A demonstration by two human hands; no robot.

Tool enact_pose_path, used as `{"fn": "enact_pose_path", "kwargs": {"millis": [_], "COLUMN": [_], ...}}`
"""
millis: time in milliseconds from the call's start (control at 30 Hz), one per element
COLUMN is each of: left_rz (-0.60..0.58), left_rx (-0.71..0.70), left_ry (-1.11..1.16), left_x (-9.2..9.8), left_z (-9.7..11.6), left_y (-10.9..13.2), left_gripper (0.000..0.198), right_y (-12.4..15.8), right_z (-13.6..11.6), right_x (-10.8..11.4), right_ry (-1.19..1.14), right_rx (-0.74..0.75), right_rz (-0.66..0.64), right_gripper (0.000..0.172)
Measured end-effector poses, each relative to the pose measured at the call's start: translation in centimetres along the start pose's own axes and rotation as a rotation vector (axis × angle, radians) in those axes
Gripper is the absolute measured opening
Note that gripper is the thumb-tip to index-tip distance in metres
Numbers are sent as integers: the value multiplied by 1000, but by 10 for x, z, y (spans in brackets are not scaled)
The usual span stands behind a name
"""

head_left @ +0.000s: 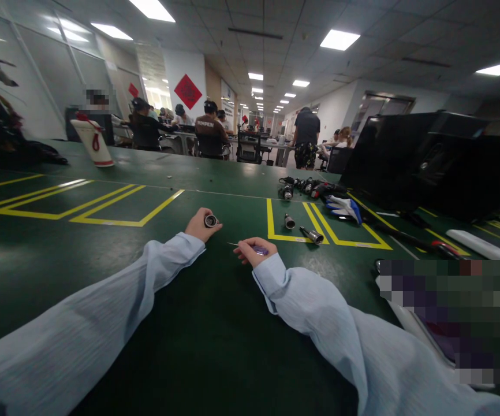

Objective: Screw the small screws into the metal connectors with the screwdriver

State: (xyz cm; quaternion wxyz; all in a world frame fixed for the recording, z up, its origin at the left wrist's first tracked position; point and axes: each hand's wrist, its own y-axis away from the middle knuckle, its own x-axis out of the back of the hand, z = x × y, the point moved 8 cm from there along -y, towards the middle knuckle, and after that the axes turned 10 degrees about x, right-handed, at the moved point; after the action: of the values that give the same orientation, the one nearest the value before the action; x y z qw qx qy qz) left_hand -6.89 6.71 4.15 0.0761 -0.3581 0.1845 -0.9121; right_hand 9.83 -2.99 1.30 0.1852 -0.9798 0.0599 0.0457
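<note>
Sleeves stretched along the bench, both grips full.
Left grip pinched a metal barrel, right grip clasped a purple screwdriver; spare barrels lay untouched.

Inspection finds one legible marking in your view: the word "PUMPKIN", in pale capitals, across the back of the brown T-shirt worn by a seated person, upper centre-left of the frame. The red diamond-shaped paper sign on the white pillar above it bears a dark character you cannot read.
</note>
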Motion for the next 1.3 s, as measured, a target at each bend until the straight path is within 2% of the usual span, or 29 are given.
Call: {"fn": "enact_pose_path", "kwargs": {"millis": [133,200,300,467,667,867,967,1133,1233,1300], "left_rz": [10,-37,-103,-129,-200,-361,-404,-403,-403,-405], "left_rx": [-54,-84,-101,-134,-181,-284,-315,-372,-420,-448], "left_ry": [-57,-73,-82,-57,-39,-10,-29,-85,-141,-186], "left_x": [2,-1,-8,-11,-15,-24,-29,-33,-36,-38], "left_z": [7,10,11,17,31,47,51,53,55,55], "left_y": [-1,-2,-3,3,21,45,52,56,58,60], "left_gripper": [31,29,30,29,28,24,22,20,20,20], "right_y": [0,0,-1,-1,-2,0,3,7,8,8], "right_z": [4,4,3,5,0,-7,-13,-15,-16,-15], "right_x": [-4,-5,-6,-2,1,2,2,1,-2,-3], "right_ry": [-166,-231,-279,-290,-309,-343,-251,90,285,324], "right_rx": [-125,-134,-122,-111,-60,9,80,211,307,332], "right_rz": [-45,-63,-75,-45,-56,-75,-71,-56,-89,-117], "right_gripper": [33,32,23,11,10,9,10,16,17,17]}}
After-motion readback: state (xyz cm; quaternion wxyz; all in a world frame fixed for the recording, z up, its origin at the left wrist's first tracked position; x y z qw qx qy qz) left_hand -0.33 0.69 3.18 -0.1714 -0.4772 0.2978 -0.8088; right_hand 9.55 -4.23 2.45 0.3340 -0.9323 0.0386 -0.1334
